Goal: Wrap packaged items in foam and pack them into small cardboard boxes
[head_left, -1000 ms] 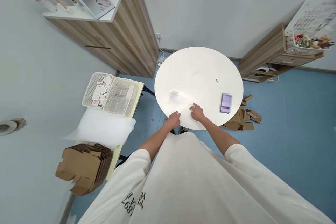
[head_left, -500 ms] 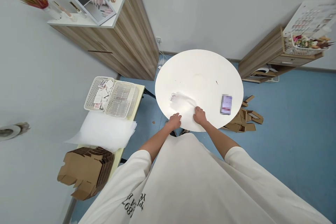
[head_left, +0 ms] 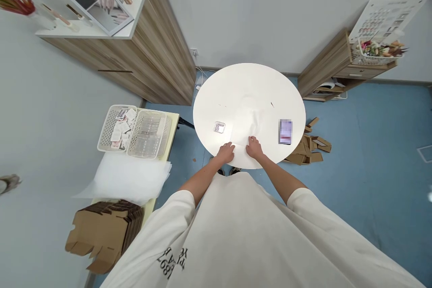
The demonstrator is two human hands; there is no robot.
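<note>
On the round white table (head_left: 249, 81) a thin, whitish translucent packing sheet (head_left: 245, 128) lies between and in front of my hands, hard to tell from the tabletop. My left hand (head_left: 226, 153) has its fingers closed at the sheet's near left corner. At the near right corner, my right hand (head_left: 254, 146) pinches the edge; the fingertips are small and partly hidden. A small clear case (head_left: 219, 127) with pinkish contents rests just left of the sheet, touched by neither hand.
A pixelated phone-like object (head_left: 285, 132) lies at the table's right. On the left side table stand a basket of cards (head_left: 107, 132), a basket of clear cases (head_left: 148, 137), stacked white sheets (head_left: 126, 177) and folded cardboard boxes (head_left: 101, 234). Cardboard pieces (head_left: 308, 148) lie on the floor.
The sheet has shifted right and settled flatter, uncovering the clear case it lay against. My hands stay near the table's front edge. The whole view has swung slightly.
</note>
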